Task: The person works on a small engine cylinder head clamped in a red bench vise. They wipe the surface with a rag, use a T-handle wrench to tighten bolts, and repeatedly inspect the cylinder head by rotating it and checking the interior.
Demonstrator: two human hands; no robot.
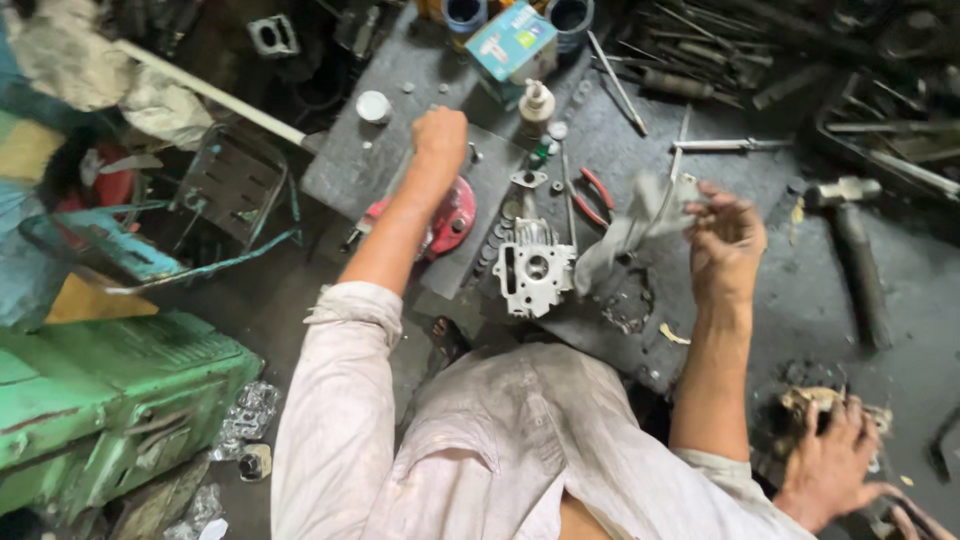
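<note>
On a grimy dark workshop bench [800, 290] strewn with tools, the cleaning step seems in hand: right hand [725, 240] pinches a grey rag [640, 225], left hand [440, 135] is fisted (contents unseen), so wiping the cylinder head [535, 270] between them likely comes next.

A crumpled grey rag [640, 225] hangs above the silver engine head [533, 268].

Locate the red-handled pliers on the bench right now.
In the head view the pliers lie on the dark bench just right of centre, between the grey engine part and the rag held in the right hand.
</note>
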